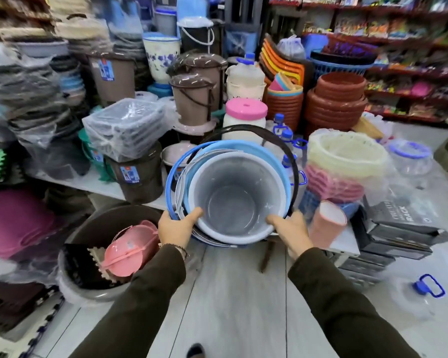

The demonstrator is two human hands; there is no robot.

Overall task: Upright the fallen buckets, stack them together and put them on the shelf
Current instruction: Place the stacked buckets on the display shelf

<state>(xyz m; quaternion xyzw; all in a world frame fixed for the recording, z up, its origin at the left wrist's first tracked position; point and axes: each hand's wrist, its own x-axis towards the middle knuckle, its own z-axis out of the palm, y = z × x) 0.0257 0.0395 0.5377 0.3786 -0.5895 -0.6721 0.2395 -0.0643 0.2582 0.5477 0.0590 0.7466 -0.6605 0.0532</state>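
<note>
A stack of nested buckets (233, 200) fills the middle of the head view, mouth tilted toward me. The inner bucket is grey, a light blue one sits around it, and blue and dark handles arc around the outside. My left hand (177, 226) grips the stack's near-left rim, thumb inside. My right hand (291, 229) holds the near-right rim the same way. The stack hangs in the air over the front edge of a low white shelf (98, 183) crowded with plastic goods.
Brown lidded bins (137, 174) and wrapped trays (124, 127) crowd the shelf at left. Cream and pink baskets (344, 164) stand at right with a pink cup (326, 223). A dark tub (88, 288) with pink items rests on the floor at left; black boxes (398, 228) lie at right.
</note>
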